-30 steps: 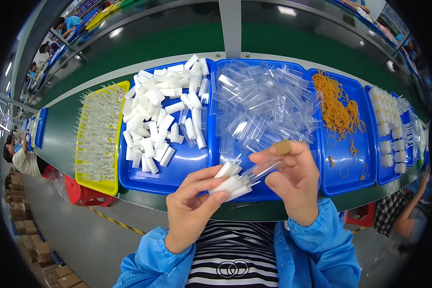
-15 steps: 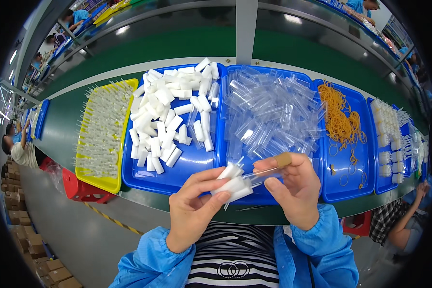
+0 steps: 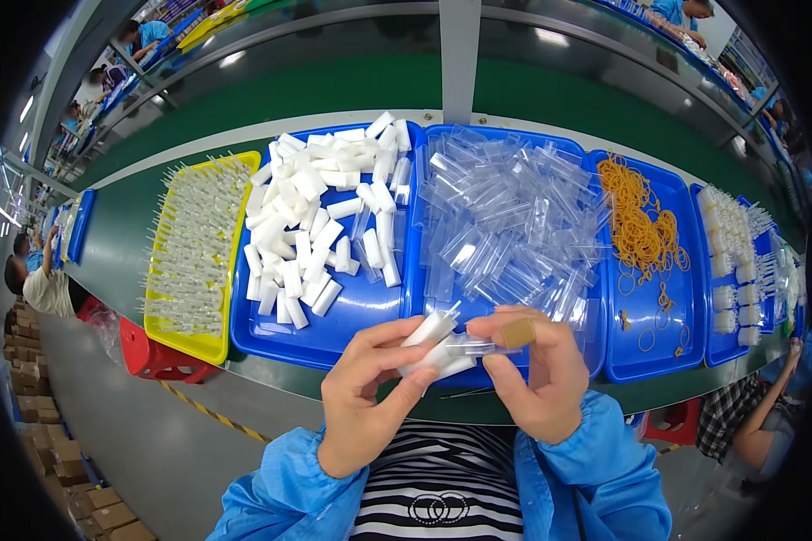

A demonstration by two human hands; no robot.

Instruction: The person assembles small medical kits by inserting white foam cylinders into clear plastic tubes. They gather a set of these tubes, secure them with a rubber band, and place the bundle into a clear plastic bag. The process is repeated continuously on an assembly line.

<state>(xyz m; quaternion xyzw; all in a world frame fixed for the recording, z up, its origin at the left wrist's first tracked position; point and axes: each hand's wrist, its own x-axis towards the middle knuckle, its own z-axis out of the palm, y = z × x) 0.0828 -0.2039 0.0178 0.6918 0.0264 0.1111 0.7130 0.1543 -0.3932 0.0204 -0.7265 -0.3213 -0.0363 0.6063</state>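
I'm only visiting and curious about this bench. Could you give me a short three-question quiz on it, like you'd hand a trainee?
1. What colour is the tray under the rubber bands?
2. True or false: the yellow tray is left of the clear pieces heaped up.
3. The left hand grips: A, rubber bands; B, white pieces; C, nothing.

Key: 1, blue; 2, true; 3, B.

Bright light glints off clear plastic sleeves (image 3: 505,221); fisheye distortion bows the far edge of the green workbench (image 3: 122,234).
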